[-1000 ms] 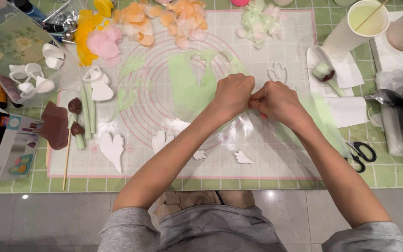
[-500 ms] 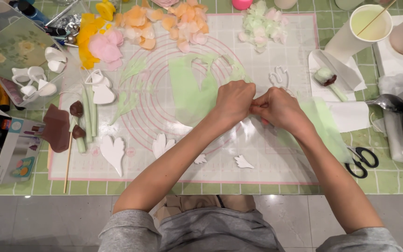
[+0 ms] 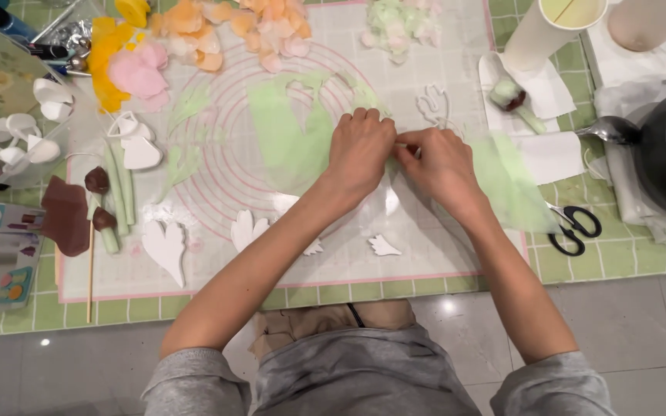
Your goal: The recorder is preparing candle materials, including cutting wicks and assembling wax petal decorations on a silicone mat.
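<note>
Both my left hand (image 3: 360, 150) and right hand (image 3: 437, 162) pinch the thin pale-green paste sheet (image 3: 506, 181) closed-fingered; best keep pulls gentle so it doesn't tear.

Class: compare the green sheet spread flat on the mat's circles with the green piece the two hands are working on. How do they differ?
The flat green sheet lies untouched with a notch cut from its top edge; the thin green piece is pinched at one end by the left hand and right hand. The sheet looks opaque, the piece paler and see-through. Both are light green and rest on the mat.
</note>
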